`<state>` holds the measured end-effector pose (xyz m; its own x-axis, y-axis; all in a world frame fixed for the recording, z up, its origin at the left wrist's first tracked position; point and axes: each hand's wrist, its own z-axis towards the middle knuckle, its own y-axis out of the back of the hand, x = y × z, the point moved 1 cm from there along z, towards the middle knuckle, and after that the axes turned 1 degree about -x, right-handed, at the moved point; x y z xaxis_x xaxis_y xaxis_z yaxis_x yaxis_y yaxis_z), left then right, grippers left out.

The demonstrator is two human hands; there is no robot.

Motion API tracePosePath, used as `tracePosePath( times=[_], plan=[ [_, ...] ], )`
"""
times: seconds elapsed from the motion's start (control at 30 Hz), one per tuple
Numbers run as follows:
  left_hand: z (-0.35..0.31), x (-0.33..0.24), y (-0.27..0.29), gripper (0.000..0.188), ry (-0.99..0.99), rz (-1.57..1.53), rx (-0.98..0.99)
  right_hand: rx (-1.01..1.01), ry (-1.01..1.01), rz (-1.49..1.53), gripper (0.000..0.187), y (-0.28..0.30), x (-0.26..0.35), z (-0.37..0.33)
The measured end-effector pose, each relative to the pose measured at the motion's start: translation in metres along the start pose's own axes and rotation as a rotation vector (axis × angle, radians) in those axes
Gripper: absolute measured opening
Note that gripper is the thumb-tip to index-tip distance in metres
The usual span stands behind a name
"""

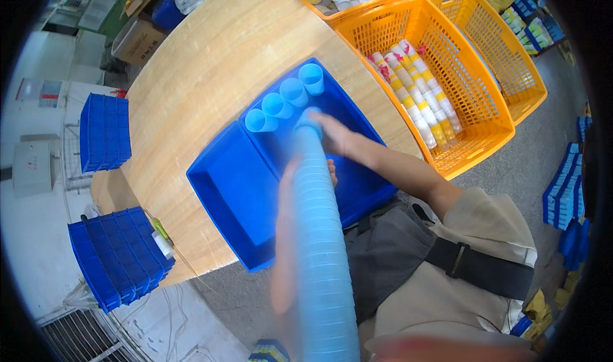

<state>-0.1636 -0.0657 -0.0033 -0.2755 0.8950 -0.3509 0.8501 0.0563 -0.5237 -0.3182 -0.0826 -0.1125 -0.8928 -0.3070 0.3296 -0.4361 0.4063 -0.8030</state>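
A long nested stack of light-blue plastic cups (pixel 321 247) runs from the lower edge up over the blue tray (pixel 223 234). My left hand (pixel 292 172) is wrapped round the stack from beneath, partly blurred, its fingertips showing on the stack's right side. At the far end of the stack, my right hand (pixel 331 134) has its fingers closed on the end cup (pixel 309 119); motion smears that spot. Several single cups (pixel 277 105) stand in a row along the tray's far wall, mouths up. A divider splits the tray into two compartments; the cups stand in the right one.
The tray lies on a round-edged wooden table (pixel 191 74). To the right stand orange crates (pixel 472 148), one with wrapped stacks of white and yellow cups (pixel 421 97). Blue ribbed bins (pixel 121 256) are at the table's left edge, near a green-handled tool (pixel 159 226).
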Motion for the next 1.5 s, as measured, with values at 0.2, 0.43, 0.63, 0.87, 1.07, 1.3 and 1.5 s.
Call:
tracePosePath(
  times=[0.2,0.43,0.63,0.87,1.07,1.3,1.5],
  plan=[
    [-0.013,-0.007,-0.001,0.049,-0.028,0.160,0.037,-0.043,-0.162,-0.221,0.049,0.001,-0.012,-0.001],
    [-0.019,-0.012,0.016,0.049,-0.039,0.072,0.011,-0.111,-0.107,0.087,0.074,-0.001,-0.014,0.000],
    [-0.019,-0.010,0.032,0.047,0.029,0.082,0.026,0.149,-0.159,-0.175,0.050,-0.013,-0.032,0.007],
    [-0.021,-0.005,0.053,0.051,0.013,0.042,0.028,0.093,-0.358,-0.177,0.047,-0.007,-0.053,0.001],
    [-0.030,-0.002,0.067,0.060,0.023,0.024,-0.059,-0.007,-0.238,-0.150,0.062,0.000,-0.060,0.006],
    [-0.011,0.014,0.067,0.068,0.139,-0.025,0.104,-0.728,1.001,-1.696,0.080,0.052,-0.029,-0.014],
    [-0.004,0.030,0.061,0.072,0.089,0.013,0.118,-0.686,0.390,-0.827,0.079,0.074,-0.002,0.007]
  ],
)
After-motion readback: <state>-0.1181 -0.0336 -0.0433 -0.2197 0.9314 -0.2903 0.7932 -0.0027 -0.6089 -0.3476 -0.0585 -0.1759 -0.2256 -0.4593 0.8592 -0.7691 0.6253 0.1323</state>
